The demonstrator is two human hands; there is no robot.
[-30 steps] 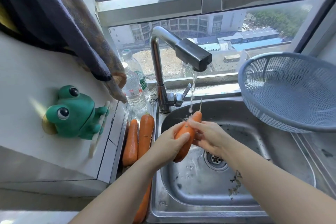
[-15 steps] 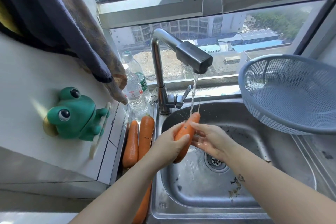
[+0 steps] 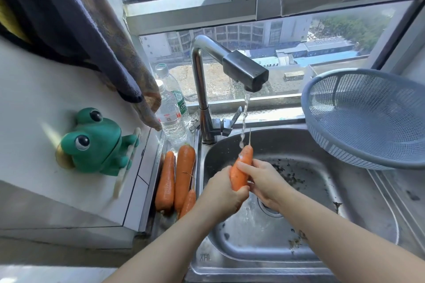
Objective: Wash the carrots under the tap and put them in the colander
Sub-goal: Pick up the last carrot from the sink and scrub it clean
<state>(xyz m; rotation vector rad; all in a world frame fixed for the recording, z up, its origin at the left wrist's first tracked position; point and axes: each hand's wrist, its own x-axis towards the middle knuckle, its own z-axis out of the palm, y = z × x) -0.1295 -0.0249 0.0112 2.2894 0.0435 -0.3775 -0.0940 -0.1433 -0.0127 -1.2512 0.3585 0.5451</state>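
One carrot [image 3: 241, 170] is held in the stream below the tap [image 3: 245, 71], clamped at its thick end by the left hand [image 3: 220, 194] and gripped midway by the right hand [image 3: 264, 182]. Its long axis is tilted, with the thin tip pointing up toward the tap. No carrot is seen in the colander [image 3: 368, 122], right of the tap. Three carrots [image 3: 181, 177] left of the tap are judged unwashed.

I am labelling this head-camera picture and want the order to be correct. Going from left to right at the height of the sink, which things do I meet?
green frog toy → loose carrots → carrot being washed → blue colander
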